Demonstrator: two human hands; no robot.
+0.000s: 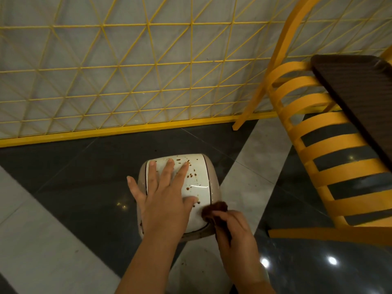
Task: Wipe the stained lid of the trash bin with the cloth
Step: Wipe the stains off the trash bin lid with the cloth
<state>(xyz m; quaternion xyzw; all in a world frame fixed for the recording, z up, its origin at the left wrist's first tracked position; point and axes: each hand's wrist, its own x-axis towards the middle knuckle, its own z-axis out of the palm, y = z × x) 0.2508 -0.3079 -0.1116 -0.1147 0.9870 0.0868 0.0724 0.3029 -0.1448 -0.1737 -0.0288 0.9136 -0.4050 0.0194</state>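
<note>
Standing on the floor (63,170): one trash bin (214,183), one white lid (199,179) flecked with brown stains (191,175). Two hands: left hand (163,194) flat on lid, fingers spread; right hand (235,230) pinching one brown cloth (214,209) against lid's near edge.

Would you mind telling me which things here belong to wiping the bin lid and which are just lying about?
Part of the job:
- stained white lid of the trash bin
- brown cloth, gripped by the right hand
- left hand, flat on the lid

Just there:
- yellow slatted chair
- dark brown table
- yellow lattice fence
</note>
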